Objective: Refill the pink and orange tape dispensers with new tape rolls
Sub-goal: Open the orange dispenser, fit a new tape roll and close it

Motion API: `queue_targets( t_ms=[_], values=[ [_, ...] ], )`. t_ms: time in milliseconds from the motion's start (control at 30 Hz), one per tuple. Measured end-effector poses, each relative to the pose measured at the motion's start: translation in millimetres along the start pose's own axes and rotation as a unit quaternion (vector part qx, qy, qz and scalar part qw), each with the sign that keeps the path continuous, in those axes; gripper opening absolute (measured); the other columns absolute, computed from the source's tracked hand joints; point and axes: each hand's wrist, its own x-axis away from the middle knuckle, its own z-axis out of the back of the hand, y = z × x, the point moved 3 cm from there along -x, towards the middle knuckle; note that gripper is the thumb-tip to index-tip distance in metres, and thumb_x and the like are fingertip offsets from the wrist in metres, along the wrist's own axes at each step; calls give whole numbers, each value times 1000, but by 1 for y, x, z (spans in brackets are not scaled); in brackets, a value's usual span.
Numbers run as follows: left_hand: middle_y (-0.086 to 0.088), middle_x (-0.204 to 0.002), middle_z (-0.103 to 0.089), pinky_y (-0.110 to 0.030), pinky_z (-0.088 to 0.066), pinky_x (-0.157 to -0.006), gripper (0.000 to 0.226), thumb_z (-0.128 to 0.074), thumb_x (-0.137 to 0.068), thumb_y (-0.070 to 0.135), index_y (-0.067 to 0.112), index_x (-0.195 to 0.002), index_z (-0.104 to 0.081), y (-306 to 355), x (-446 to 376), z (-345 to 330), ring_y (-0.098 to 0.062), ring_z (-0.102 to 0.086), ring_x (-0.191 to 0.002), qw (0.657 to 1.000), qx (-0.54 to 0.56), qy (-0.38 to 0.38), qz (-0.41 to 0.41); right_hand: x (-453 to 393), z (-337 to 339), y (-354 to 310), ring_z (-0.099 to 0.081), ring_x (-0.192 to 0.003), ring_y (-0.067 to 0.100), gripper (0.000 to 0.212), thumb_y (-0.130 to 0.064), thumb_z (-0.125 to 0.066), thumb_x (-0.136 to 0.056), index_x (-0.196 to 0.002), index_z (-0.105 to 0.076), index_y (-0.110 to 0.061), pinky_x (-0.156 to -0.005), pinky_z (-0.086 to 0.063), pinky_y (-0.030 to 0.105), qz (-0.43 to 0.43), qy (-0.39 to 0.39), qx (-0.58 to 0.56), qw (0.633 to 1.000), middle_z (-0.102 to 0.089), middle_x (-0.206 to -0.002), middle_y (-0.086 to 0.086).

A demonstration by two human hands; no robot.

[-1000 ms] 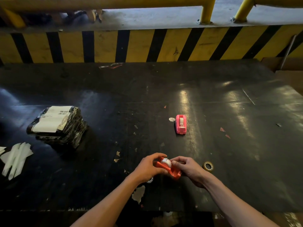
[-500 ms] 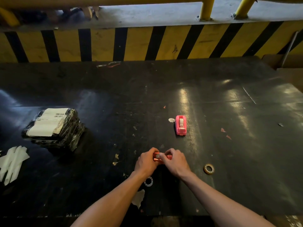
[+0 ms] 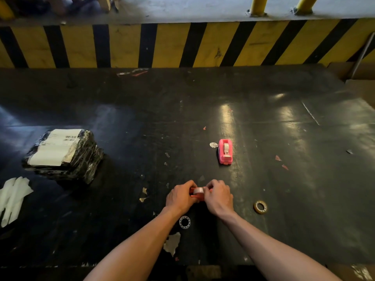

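Both hands clasp the orange dispenser (image 3: 196,196) on the counter (image 3: 284,189): left hand (image 3: 180,197) grips the body, right hand (image 3: 218,197) fingers (image 3: 210,187) press the tape roll (image 3: 198,191) between them.

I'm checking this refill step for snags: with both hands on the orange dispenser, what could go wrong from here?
1. The new roll sits between the fingertips atop the orange dispenser; pressed off-centre, it may not seat, or could pop out.
2. The left hand and right hand hide most of the dispenser, so alignment is hard to judge.
3. The empty core by the left wrist could get knocked away.
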Motion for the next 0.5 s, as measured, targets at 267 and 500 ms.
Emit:
queue_targets(
  t_ms=[267,500],
  values=[
    [3,-114,-70,-38,-52,-82,41,-78,-82,40,33,-117,-58,-2,-3,-1,-20,-66,-104,1000,-27,0,-8,-10,17,35,-57,-98,20,20,-27,-60,-96,-102,-69,-9,-83,-43,30,-46,22,-111,993,-61,-116,11],
    [4,-115,-69,-43,-54,-90,40,-77,-83,37,34,-118,-58,-2,-2,-2,-20,-65,-106,1000,-19,-9,-11,-10,4,21,-50,-122,26,41,-45,-59,-94,-127,-65,-21,-100,-46,38,28,-70,-21,997,-52,-129,8]
  ],
)
